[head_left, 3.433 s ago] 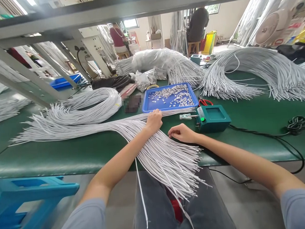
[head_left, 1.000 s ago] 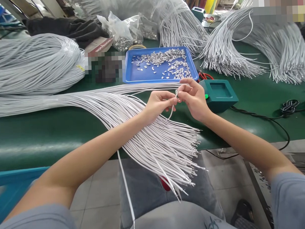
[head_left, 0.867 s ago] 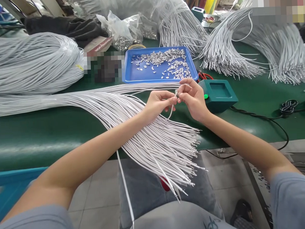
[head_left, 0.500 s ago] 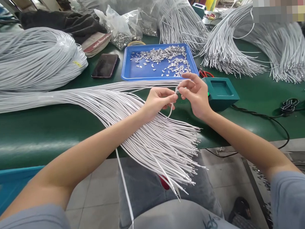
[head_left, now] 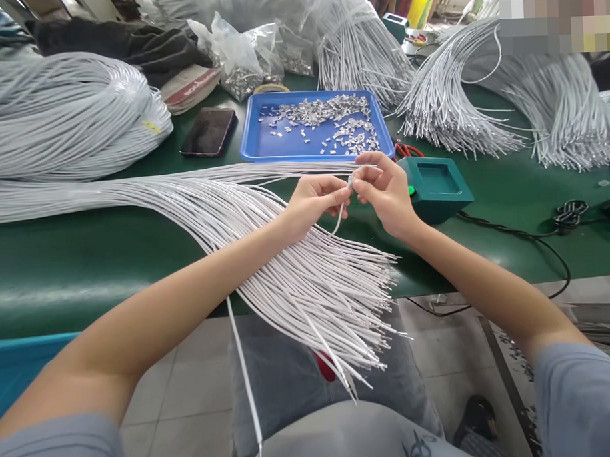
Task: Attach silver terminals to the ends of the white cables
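Observation:
My left hand (head_left: 318, 205) pinches a single white cable (head_left: 340, 219) near its end, above a fanned bundle of white cables (head_left: 306, 275). Right against it, my right hand (head_left: 384, 191) is closed at the cable's tip, thumb and forefinger together on a small silvery piece (head_left: 350, 179); the fingers partly hide it, so its exact shape does not show. Just behind both hands lies a blue tray (head_left: 272, 147) with many loose small metal connectors (head_left: 325, 110). Beside my right hand stands a green box (head_left: 441, 187) with a recessed top and a lit green button.
A phone (head_left: 209, 132) lies left of the tray. Coiled grey cables (head_left: 65, 117) fill the back left. Plastic bags of metal parts (head_left: 246, 60) and more cable bundles (head_left: 455, 110) stand behind. A black power cord (head_left: 515, 231) runs across the right side of the green table (head_left: 111, 275).
The whole view has shifted slightly. My right hand's fingers have come in closer to my left fingertips at the cable end. Both hands keep their pinch.

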A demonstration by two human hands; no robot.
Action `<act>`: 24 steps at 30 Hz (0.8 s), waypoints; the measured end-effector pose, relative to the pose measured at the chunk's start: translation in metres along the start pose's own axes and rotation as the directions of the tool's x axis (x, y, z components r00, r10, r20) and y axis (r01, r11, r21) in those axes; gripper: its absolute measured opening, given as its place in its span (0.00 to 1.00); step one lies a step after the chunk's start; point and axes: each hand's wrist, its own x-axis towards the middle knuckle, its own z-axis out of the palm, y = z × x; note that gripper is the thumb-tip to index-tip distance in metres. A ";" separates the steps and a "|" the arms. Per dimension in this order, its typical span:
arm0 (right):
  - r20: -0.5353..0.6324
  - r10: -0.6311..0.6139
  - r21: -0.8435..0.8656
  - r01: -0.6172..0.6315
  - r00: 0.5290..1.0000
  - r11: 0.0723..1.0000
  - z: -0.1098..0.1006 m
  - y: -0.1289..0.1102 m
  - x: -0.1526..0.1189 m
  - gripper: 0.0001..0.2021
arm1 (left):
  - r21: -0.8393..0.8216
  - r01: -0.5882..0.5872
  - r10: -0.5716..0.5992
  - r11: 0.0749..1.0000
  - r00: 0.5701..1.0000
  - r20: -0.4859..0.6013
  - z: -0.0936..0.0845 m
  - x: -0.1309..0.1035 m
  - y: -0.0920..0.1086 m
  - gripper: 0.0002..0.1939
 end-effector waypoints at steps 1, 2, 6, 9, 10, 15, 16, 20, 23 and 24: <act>-0.004 -0.005 0.000 0.005 1.000 1.000 0.000 0.001 0.000 0.13 | -0.023 0.001 -0.002 1.000 1.000 -0.012 -0.001 0.000 0.000 0.20; -0.012 -0.012 -0.002 0.011 1.000 1.000 0.000 0.002 0.000 0.12 | -0.050 0.004 -0.005 0.999 1.000 -0.024 -0.002 0.001 0.000 0.19; -0.022 -0.023 -0.042 0.022 0.999 0.999 -0.001 0.005 0.000 0.12 | -0.111 0.044 -0.043 0.993 0.999 0.012 -0.003 0.001 0.000 0.17; 0.011 -0.016 -0.055 0.017 1.000 0.998 -0.003 0.001 0.000 0.15 | -0.115 0.064 -0.058 0.991 0.996 0.062 -0.002 0.000 0.000 0.19; 0.020 -0.015 -0.056 0.016 1.000 0.998 -0.003 0.000 0.000 0.16 | -0.114 0.065 -0.058 0.991 0.996 0.068 -0.001 0.000 0.000 0.20; 0.051 0.006 -0.079 -0.002 0.999 0.997 -0.004 -0.002 0.000 0.18 | -0.070 0.070 -0.065 0.995 0.995 0.073 0.000 0.000 0.000 0.21; 0.051 0.009 -0.076 -0.005 0.999 0.997 -0.004 -0.002 0.000 0.18 | -0.059 0.070 -0.065 0.996 0.995 0.077 0.000 0.000 0.000 0.21; 0.040 0.015 -0.049 -0.013 0.999 0.999 -0.005 0.003 0.002 0.18 | -0.034 0.062 -0.058 0.997 0.993 0.105 0.000 0.000 0.000 0.21; 0.052 0.018 -0.003 -0.018 0.998 1.000 -0.007 0.005 0.003 0.18 | -0.047 0.055 -0.049 0.997 0.991 0.127 0.001 -0.001 0.001 0.22; 0.060 0.020 0.014 -0.021 0.998 1.000 -0.007 0.005 0.003 0.17 | -0.052 0.055 -0.048 0.997 0.990 0.132 0.001 -0.001 0.001 0.22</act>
